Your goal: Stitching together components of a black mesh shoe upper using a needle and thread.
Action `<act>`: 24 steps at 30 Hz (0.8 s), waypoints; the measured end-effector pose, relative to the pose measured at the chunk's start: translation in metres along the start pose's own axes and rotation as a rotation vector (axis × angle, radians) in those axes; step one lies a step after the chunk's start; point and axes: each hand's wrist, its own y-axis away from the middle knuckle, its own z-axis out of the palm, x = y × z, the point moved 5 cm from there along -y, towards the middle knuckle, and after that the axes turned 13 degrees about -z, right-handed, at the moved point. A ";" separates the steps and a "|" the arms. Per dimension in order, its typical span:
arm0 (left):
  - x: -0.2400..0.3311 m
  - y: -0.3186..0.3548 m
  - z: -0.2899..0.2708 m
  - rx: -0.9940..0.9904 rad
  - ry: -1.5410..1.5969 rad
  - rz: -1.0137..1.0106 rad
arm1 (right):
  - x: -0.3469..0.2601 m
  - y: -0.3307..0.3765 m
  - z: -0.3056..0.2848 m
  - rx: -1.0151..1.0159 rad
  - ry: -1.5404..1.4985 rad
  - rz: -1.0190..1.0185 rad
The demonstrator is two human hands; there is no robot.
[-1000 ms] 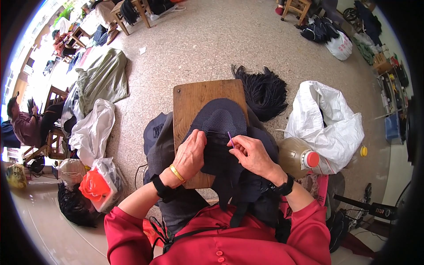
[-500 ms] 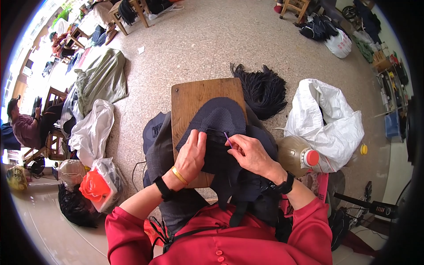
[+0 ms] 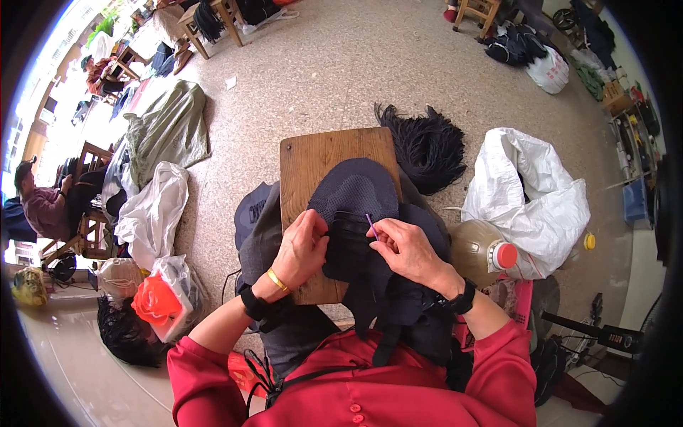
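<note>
The dark knit piece [image 3: 359,186] was spread over the wooden board [image 3: 320,151], long axis and rounded end pointed forward; it was judged light, soft, best held by its edge; the purple tool [image 3: 371,225] was pinched by the right hand [image 3: 409,248]; the bunched left hand [image 3: 299,250]: grip could not be told.

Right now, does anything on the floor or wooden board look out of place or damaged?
One small thing: a white scrap lies alone on the speckled floor, ahead and to the left, like dropped litter. The dark fabric on the wooden board shows no clear damage.
</note>
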 end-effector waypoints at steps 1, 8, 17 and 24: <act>0.001 0.002 -0.001 -0.001 -0.002 0.000 | 0.000 0.000 0.000 0.006 -0.013 0.008; 0.004 0.008 -0.004 0.032 -0.054 -0.037 | 0.001 0.001 -0.001 0.019 -0.020 0.006; -0.006 0.011 -0.002 0.082 -0.107 -0.006 | 0.000 0.001 0.002 0.019 0.028 -0.047; 0.008 0.005 0.004 0.092 -0.252 0.075 | 0.002 0.002 0.003 0.025 0.034 -0.071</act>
